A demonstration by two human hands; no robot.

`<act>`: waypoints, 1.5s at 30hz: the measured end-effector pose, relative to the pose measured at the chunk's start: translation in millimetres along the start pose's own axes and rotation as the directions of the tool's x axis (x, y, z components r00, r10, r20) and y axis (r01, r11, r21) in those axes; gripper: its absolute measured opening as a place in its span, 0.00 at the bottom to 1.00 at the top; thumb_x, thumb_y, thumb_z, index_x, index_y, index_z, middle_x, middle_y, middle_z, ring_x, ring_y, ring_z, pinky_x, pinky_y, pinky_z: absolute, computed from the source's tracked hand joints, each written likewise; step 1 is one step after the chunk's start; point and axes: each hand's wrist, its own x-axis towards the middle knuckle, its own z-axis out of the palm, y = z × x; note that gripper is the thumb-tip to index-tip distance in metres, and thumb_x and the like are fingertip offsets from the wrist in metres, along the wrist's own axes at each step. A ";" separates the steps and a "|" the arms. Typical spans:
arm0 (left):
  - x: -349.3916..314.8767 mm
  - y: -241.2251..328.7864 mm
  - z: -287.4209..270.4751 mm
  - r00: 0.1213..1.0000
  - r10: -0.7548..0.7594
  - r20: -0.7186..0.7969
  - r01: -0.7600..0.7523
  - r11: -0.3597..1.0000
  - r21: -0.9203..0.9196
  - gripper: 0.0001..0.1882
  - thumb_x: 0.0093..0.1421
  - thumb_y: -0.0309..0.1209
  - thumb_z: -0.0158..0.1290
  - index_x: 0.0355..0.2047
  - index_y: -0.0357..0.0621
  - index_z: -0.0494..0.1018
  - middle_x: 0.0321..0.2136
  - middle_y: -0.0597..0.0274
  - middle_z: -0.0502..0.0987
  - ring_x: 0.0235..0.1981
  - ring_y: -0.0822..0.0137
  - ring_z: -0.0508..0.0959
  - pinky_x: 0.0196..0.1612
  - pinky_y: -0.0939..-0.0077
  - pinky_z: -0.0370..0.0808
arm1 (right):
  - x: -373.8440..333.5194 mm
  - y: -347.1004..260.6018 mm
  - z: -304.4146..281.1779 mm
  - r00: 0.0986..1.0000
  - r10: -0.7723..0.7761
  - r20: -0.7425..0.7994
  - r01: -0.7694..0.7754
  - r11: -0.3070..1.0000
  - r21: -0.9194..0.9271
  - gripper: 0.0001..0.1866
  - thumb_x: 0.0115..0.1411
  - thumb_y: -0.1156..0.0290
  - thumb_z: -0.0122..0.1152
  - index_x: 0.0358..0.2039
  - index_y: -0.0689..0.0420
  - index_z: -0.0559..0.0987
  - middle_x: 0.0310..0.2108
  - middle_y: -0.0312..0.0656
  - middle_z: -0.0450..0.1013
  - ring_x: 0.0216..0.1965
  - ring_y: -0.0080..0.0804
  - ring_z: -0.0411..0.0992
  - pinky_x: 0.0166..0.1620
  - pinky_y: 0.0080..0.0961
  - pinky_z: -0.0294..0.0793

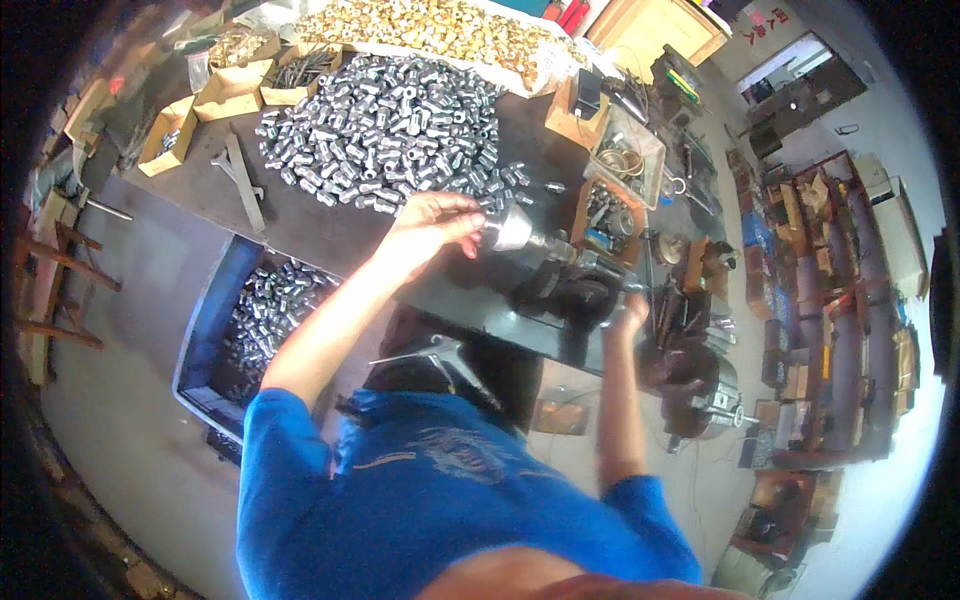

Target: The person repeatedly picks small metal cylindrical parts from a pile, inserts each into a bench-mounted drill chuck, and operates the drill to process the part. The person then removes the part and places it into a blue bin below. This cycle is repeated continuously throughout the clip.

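Note:
My left hand [436, 228] has its fingers pinched together at the open end of a silver, cone-shaped chuck [508, 231]. Any small part between those fingertips is hidden. The chuck sits on a dark bench machine [565, 290] at the front of the workbench. At the machine's right end, my right hand [627, 314] is closed around something metallic that I cannot make out. Just beyond my left hand lies a large heap of silver metal fittings [390, 130].
Brass-coloured fittings [430, 35] cover the back of the bench. Open cardboard boxes [235, 90] and a flat metal bar [244, 185] lie at the left. A blue crate [205, 330] below holds more fittings. Rightward are a clear plastic bin [630, 150], a larger machine [705, 395] and shelves [830, 300].

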 end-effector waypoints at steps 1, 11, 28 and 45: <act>-4.1 1.4 -1.1 1.000 0.008 -0.006 -0.008 1.000 -0.027 0.08 0.54 0.24 0.53 0.34 0.33 0.71 0.25 0.55 0.75 0.24 0.67 0.76 0.29 0.76 0.74 | 14.0 0.3 9.7 0.991 -0.135 0.023 0.136 0.985 -0.107 0.08 0.51 0.69 0.52 0.20 0.59 0.73 0.15 0.29 0.61 0.14 0.18 0.56 0.16 0.18 0.53; -56.6 10.0 7.2 0.998 0.060 -0.030 -0.064 0.985 -0.158 0.14 0.48 0.17 0.55 0.36 0.38 0.67 0.30 0.53 0.75 0.32 0.59 0.77 0.44 0.61 0.72 | -30.9 -107.3 17.5 0.923 -0.331 0.195 0.250 0.903 0.349 0.10 0.58 0.70 0.46 0.31 0.64 0.71 0.18 0.32 0.60 0.17 0.17 0.54 0.20 0.13 0.53; -73.7 9.3 63.5 0.990 -0.107 0.090 0.134 0.914 -0.383 0.19 0.57 0.30 0.48 0.46 0.34 0.62 0.37 0.46 0.73 0.39 0.53 0.75 0.47 0.61 0.72 | -172.4 -143.9 109.2 0.147 -0.452 0.880 0.712 0.666 0.223 0.26 0.28 0.71 0.57 0.36 0.59 0.76 0.53 0.54 0.60 0.49 0.52 0.63 0.48 0.42 0.66; -80.5 5.3 64.9 0.993 -0.077 0.093 0.087 0.990 -0.109 0.13 0.56 0.23 0.49 0.42 0.30 0.69 0.37 0.54 0.73 0.39 0.66 0.73 0.44 0.75 0.70 | -179.9 -142.7 107.4 0.166 -0.444 0.880 0.806 0.576 0.138 0.22 0.24 0.73 0.59 0.27 0.64 0.76 0.49 0.53 0.63 0.47 0.50 0.64 0.46 0.40 0.66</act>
